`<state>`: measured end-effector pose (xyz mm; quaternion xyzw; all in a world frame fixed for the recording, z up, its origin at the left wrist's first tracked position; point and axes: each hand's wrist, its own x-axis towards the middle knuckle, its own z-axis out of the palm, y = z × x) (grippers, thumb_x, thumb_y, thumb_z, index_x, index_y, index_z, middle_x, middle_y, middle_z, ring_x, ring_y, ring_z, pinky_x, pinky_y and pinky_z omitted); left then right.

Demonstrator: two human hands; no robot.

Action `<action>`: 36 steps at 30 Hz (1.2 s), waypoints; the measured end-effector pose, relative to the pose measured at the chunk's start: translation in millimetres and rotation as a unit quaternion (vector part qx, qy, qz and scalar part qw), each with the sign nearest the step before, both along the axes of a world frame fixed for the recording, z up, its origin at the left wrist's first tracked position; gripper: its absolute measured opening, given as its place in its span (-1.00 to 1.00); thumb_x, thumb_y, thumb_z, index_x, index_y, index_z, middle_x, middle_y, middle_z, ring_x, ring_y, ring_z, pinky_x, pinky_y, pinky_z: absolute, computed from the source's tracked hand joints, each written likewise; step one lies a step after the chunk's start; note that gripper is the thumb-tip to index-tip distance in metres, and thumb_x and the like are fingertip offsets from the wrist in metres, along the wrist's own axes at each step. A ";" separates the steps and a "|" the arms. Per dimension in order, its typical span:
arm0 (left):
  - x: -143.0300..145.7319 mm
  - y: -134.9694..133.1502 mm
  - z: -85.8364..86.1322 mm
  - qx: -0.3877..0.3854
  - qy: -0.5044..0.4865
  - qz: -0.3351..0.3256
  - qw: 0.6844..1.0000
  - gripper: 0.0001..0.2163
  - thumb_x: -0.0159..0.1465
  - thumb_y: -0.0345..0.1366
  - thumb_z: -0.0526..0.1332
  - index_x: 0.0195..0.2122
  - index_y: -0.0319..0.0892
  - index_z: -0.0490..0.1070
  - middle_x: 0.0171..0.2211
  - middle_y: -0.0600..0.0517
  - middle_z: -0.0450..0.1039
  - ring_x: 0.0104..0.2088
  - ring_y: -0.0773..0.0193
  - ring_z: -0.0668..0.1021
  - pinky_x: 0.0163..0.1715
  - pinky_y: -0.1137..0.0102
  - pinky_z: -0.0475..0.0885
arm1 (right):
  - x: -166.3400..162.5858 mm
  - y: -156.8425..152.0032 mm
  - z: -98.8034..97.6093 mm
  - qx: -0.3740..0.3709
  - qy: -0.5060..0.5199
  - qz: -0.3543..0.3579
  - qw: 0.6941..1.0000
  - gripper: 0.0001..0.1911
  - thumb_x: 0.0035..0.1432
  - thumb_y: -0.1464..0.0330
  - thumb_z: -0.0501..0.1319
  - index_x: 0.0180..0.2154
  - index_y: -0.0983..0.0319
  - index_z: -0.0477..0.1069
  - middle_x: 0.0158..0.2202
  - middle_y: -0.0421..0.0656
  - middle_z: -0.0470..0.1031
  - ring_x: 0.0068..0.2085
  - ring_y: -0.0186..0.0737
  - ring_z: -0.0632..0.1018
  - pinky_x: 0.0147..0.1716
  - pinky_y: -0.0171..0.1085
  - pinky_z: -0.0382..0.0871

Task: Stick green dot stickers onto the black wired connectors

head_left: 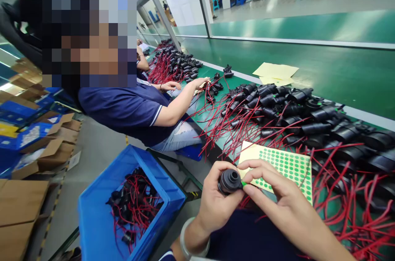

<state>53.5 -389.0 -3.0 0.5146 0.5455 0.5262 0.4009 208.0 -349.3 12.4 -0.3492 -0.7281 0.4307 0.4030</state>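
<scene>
My left hand (212,199) is closed round a small black round part (229,180), held up near my lap. My right hand (277,199) pinches a tiny green round sticker (243,184) against the side of that part. Just behind my hands lies a pale yellow sheet of green dot stickers (284,164) on the green bench edge. A big heap of black parts with red wires (296,113) covers the bench to the right.
A blue bin (101,211) holding black parts with red wires stands at lower left. A person in a dark blue shirt (129,108) sits to my left, hands on the bench. Yellow papers (274,72) lie on the green conveyor. Cardboard boxes (18,207) stack at far left.
</scene>
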 end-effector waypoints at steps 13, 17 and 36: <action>-99.5 -4.6 -5.0 0.046 -0.108 0.308 0.944 -0.71 -0.03 -0.39 0.40 -0.32 -0.17 0.33 -0.54 0.20 0.34 -0.66 0.47 0.36 -0.68 0.56 0.27 | -48.0 -9.3 -69.9 0.181 -0.180 -0.030 0.966 -0.71 0.12 0.49 0.18 -0.60 0.16 0.24 -0.66 -0.24 0.33 -0.56 -0.25 0.41 -0.56 -0.29 0.27; -112.6 -15.4 -8.1 0.048 -0.096 0.341 0.934 -0.72 -0.07 -0.41 0.40 -0.37 -0.18 0.34 -0.53 0.19 0.35 -0.67 0.47 0.37 -0.70 0.55 0.28 | -36.6 -9.3 -80.6 0.140 -0.226 -0.039 0.963 -0.87 0.17 0.44 0.17 -0.44 0.20 0.31 -0.50 -0.21 0.43 -0.46 -0.25 0.45 -0.48 -0.31 0.33; -77.3 1.7 -45.4 -0.049 -0.095 0.156 0.982 -0.81 0.16 -0.32 0.31 -0.24 -0.12 0.32 -0.46 0.17 0.35 -0.61 0.48 0.39 -0.62 0.56 0.33 | 19.9 32.3 -131.2 0.156 -0.374 -0.128 0.905 -0.79 0.30 0.40 0.03 -0.21 0.24 0.44 -0.25 -0.06 0.45 -0.24 -0.10 0.44 -0.22 -0.17 0.36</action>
